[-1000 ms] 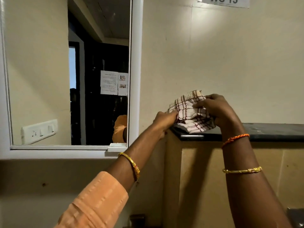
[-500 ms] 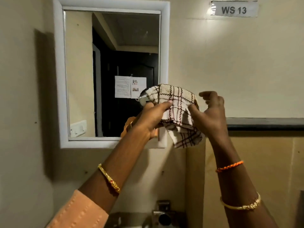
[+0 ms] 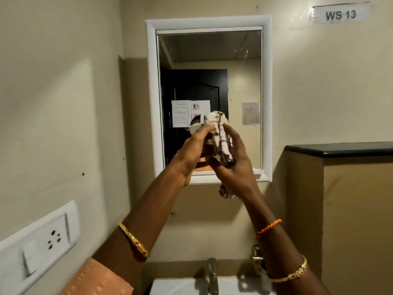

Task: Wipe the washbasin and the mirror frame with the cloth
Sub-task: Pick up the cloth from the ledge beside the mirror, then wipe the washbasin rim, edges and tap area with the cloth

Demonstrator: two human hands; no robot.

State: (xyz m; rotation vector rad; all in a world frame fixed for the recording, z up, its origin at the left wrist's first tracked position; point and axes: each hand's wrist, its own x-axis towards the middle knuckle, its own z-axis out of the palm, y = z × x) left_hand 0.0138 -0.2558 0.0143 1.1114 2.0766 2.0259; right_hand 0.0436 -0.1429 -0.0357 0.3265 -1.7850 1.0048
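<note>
— Where's the cloth (image 3: 221,139)?
— Bunched between both hands, in front of the mirror frame (image 3: 153,99), above the washbasin (image 3: 182,286). Left hand (image 3: 191,154) and right hand (image 3: 231,167) both grip it.

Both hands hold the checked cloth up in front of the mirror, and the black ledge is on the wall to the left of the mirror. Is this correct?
Not quite. The head view shows the black ledge to the right of the mirror, not the left. The rest holds: the left hand and the right hand hold the checked cloth up in front of the mirror.
</note>
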